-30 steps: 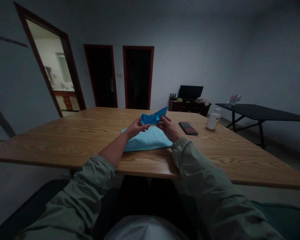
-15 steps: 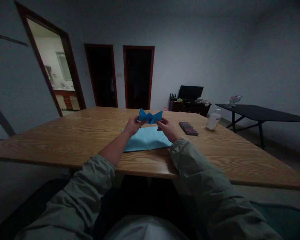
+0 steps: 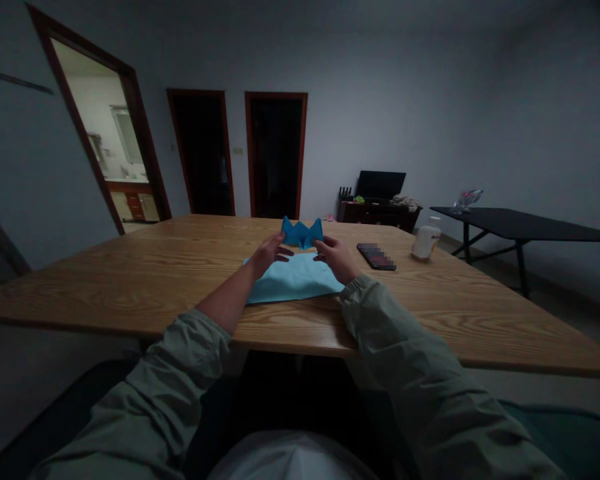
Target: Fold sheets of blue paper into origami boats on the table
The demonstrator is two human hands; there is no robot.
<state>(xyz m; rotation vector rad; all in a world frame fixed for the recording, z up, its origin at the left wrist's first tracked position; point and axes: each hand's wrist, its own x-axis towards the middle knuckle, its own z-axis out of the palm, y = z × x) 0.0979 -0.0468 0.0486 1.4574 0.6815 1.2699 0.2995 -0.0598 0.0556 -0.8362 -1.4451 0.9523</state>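
Observation:
A folded blue paper piece (image 3: pixel 302 234) with two upward points is held in the air above a wooden table (image 3: pixel 155 273). My left hand (image 3: pixel 267 254) pinches its left end and my right hand (image 3: pixel 333 257) pinches its right end. Under both hands a flat sheet of lighter blue paper (image 3: pixel 294 281) lies on the table. Both forearms reach out in grey-green sleeves.
A dark phone (image 3: pixel 376 257) lies on the table right of my right hand, and a white bottle (image 3: pixel 427 239) stands further right. A black side table (image 3: pixel 525 225) is at the right. Three doorways are in the far wall, the left one lit.
The folded paper went from a tilted, long shape to a compact piece with two points standing up. Both hands have drawn slightly closer together and stayed above the flat sheet.

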